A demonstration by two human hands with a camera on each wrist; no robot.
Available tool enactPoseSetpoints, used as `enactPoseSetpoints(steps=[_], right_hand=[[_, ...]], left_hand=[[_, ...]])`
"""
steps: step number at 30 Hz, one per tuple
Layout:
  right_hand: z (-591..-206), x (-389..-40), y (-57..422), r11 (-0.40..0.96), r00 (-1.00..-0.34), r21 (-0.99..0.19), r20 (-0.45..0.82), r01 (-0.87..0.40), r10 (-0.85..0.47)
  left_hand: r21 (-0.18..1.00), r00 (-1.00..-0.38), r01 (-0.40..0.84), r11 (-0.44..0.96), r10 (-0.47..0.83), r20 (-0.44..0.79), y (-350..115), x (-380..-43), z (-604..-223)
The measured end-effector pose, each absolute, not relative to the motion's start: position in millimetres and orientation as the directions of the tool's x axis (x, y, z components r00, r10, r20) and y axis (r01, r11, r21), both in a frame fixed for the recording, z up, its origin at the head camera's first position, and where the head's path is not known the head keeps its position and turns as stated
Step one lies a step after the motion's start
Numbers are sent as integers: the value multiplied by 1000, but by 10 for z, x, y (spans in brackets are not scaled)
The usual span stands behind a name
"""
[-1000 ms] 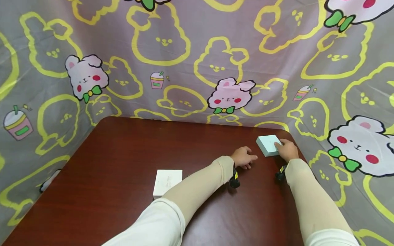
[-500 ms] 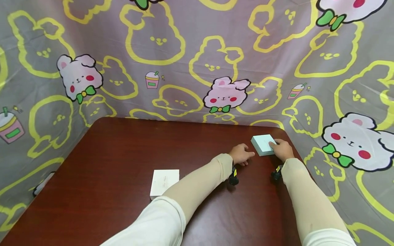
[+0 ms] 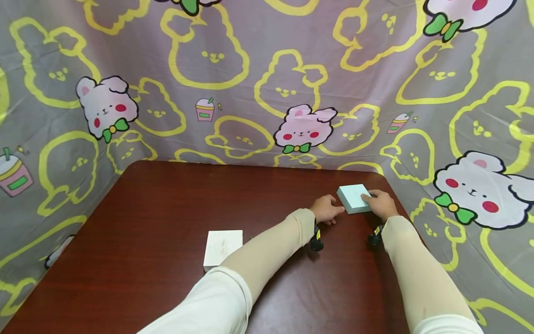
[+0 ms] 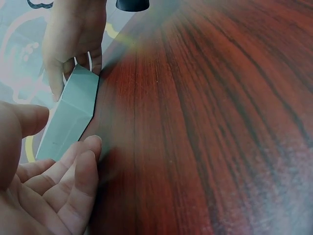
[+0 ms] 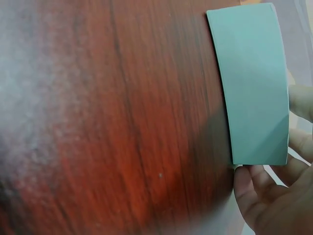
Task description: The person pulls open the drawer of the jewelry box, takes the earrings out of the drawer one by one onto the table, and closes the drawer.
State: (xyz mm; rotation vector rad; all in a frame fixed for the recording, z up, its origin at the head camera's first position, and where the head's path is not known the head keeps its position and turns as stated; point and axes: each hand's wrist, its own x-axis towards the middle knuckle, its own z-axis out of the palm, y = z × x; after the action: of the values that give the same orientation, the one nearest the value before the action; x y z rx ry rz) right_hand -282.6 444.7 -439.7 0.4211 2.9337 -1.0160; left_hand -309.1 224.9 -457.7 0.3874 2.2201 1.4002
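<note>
A pale blue square box (image 3: pixel 353 198) lies flat near the table's far right corner. My right hand (image 3: pixel 383 204) holds it by its right side, thumb on the lid and fingers around the edge. In the right wrist view, the box's plain side wall (image 5: pixel 252 88) stands with the fingers at its end. My left hand (image 3: pixel 327 209) is just left of the box, fingers loosely bent, fingertips right at its near left corner. From the left wrist view, the left thumb and fingers spread around the near end of the box (image 4: pixel 71 110), with my right hand at its far end.
A white square box (image 3: pixel 223 246) with faint lettering sits on the dark red wooden table (image 3: pixel 167 204), partly behind my left forearm. A patterned cloth (image 3: pixel 233 106) hangs behind the table and along both sides. Each wrist carries a small black camera (image 3: pixel 316 243).
My right hand has slid the pale blue box slightly left, narrowing the gap to my left fingertips. The left hand has barely moved. The head view has shifted a little.
</note>
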Motion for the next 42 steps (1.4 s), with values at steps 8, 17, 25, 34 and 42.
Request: enactPoseSetpoints(steps=[8,17,25,34,42], right_hand=[[-4392,-2758,4394,751,-965,-610,-104,254,241],[-4340,-2739,4336,749,-968,-618,-97,240,231],[-4352,-2707,4311,770,-973,-599,-83,222,217],[-4342,-2657,4266,766,-979,-613,-63,192,195],[-4349,-2636,4258,759,-978,-621,-74,198,195]], left_hand=[[886,-847,-11,464,466,-254,2252,-3087,-4585],[886,-844,28,462,486,-226,2233,-3091,-4559],[886,-840,61,460,503,-203,2213,-3060,-4533],[884,-844,77,461,502,-189,2224,-3047,-4557],[877,-850,77,473,492,-191,2236,-3048,-4561]])
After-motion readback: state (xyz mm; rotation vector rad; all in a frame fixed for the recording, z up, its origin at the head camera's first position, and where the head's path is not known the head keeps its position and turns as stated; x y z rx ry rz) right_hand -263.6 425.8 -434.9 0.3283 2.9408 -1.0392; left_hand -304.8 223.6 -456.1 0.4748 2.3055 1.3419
